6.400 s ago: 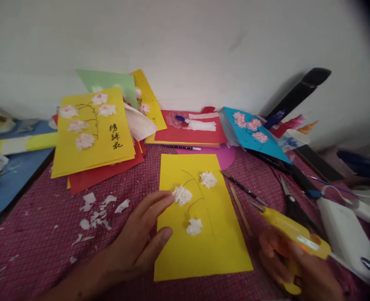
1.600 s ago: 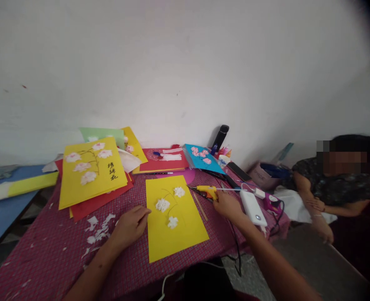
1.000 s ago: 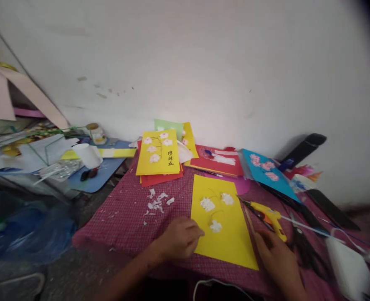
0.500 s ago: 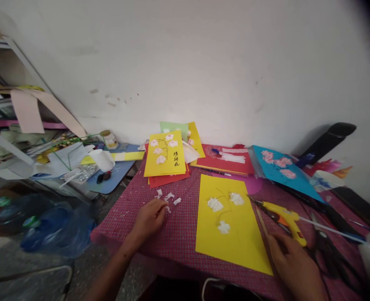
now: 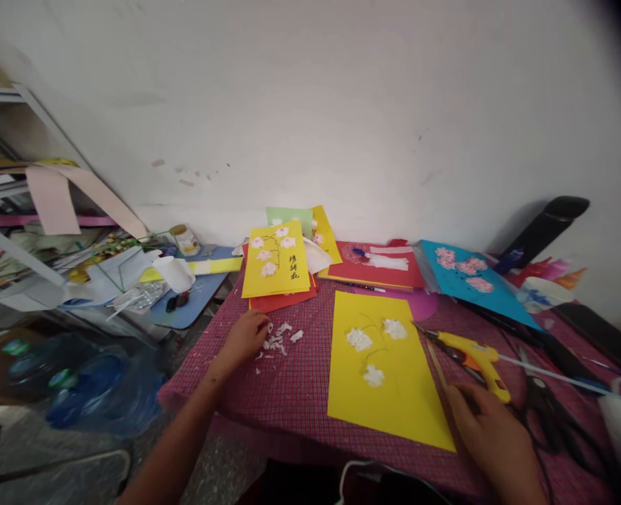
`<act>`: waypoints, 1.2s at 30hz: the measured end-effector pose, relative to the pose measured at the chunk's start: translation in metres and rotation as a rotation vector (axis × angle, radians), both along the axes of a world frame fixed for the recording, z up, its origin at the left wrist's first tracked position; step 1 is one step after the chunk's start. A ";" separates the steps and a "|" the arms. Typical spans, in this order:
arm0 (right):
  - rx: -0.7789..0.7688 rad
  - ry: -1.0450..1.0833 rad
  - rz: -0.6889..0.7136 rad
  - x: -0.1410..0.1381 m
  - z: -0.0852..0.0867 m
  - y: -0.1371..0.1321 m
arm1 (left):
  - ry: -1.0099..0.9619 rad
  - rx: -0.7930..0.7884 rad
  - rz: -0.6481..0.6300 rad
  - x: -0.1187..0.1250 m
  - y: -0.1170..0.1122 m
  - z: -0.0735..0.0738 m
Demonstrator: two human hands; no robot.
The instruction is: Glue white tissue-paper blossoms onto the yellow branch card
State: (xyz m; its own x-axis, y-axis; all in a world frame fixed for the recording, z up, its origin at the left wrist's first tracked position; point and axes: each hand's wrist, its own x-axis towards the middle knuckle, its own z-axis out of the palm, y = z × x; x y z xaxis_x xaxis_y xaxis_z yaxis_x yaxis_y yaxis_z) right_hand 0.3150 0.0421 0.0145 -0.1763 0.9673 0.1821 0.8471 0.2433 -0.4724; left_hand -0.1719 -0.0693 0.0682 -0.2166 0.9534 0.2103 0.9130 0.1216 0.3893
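My left hand (image 5: 246, 337) rests over the left side of the table, its fingers bent and close together. Its fingertips are at the edge of several small white paper scraps (image 5: 276, 341); anything between them is hidden. To the right lies a yellow card (image 5: 394, 400) with thin drawn stems and three white crumpled-paper flowers (image 5: 373, 376). Beside the card's right edge, my right hand (image 5: 492, 431) is closed, with a thin brown stick (image 5: 437, 361) running to its fingertips. A yellow glue gun (image 5: 471, 351) with a long white glue stick lies just beyond this hand.
Black scissors (image 5: 552, 414) lie right of my right hand. At the back are finished yellow flower cards (image 5: 255, 280), a red sheet (image 5: 342, 270) and a blue flower card (image 5: 505, 298). A blue side table (image 5: 198, 298) and large water bottles (image 5: 87, 386) stand left.
My left hand has moved left and slightly away from me, leaving more of the white scraps uncovered. My right hand stays in about the same place beside the card.
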 end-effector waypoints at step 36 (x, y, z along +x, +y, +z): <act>-0.025 0.022 -0.030 -0.009 0.016 -0.007 | -0.054 0.181 -0.269 0.099 0.017 0.011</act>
State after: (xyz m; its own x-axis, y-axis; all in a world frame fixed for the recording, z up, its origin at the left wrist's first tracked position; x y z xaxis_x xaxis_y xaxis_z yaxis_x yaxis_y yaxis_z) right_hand 0.3062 0.0352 0.0306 -0.1431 0.9765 0.1613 0.8432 0.2056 -0.4967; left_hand -0.0732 -0.0527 0.0788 0.0230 0.9260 0.3769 0.8806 -0.1973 0.4309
